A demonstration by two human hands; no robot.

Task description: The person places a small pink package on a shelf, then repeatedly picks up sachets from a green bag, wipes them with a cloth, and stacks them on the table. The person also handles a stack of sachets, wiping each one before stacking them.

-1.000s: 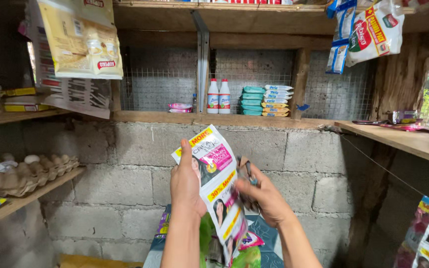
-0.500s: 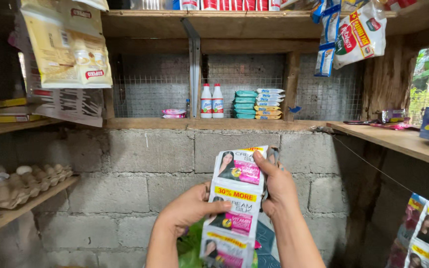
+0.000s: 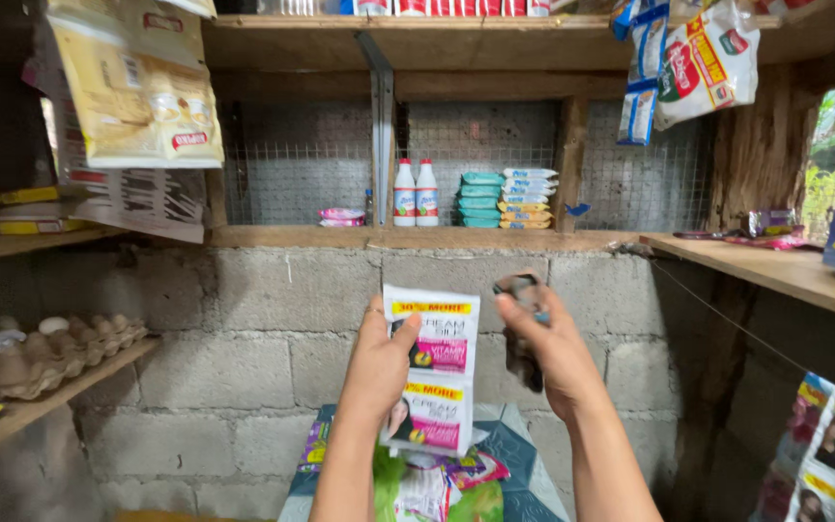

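Observation:
My left hand [image 3: 379, 365] holds up a strip of white and pink sachets [image 3: 432, 367] in front of the grey block wall. The strip hangs down from my fingers, two sachets showing. My right hand [image 3: 551, 346] is just to the right of the strip, closed on a small dark object [image 3: 520, 286] pinched at my fingertips; what it is I cannot tell. Below both hands lies a heap of more sachet strips [image 3: 437, 478] in green, pink and white.
A wooden ledge [image 3: 417, 236] above the wall carries two white bottles [image 3: 416, 193] and stacked small packets [image 3: 504, 198]. Egg trays [image 3: 50, 348] sit on the left shelf. Packets hang at the upper left [image 3: 137, 87] and upper right [image 3: 698, 58]. Sachets hang at the lower right [image 3: 833, 454].
My left hand has shifted from under the strip to gripping its left edge. My right hand has come off the strip and moved right, now holding the small dark object.

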